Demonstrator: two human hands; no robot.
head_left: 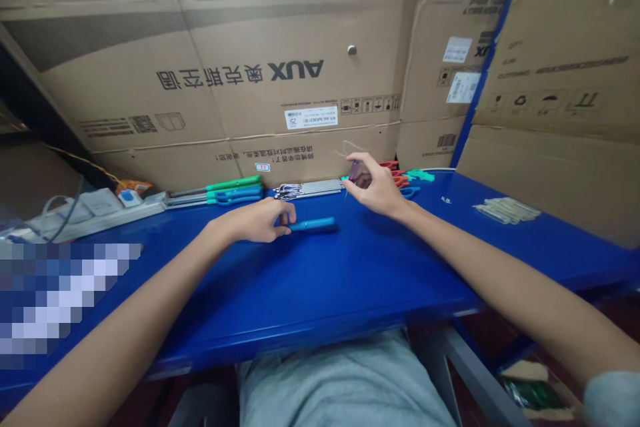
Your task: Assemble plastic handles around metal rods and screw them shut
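My left hand (263, 219) is closed around one end of a slim blue pen-shaped stick (314, 223), which points right just over the blue table (300, 280). Farther back, my right hand (373, 183) pinches something small, partly clear and dark reddish, between thumb and fingers. A faint clear loop stands above those fingertips, too blurred to name. Behind the hands lies a bundle of thin grey-white sticks (313, 189). Red-handled tools (400, 180) and a teal piece (421, 175) lie just past my right hand, partly hidden by it.
Green and blue handled tools (235, 190) lie along the back left, near a white power strip (115, 213) with plugs and cables. Clear packets (507, 210) rest at the right. Cardboard panels (240, 80) wall the back and right side. The table's front edge runs above my lap.
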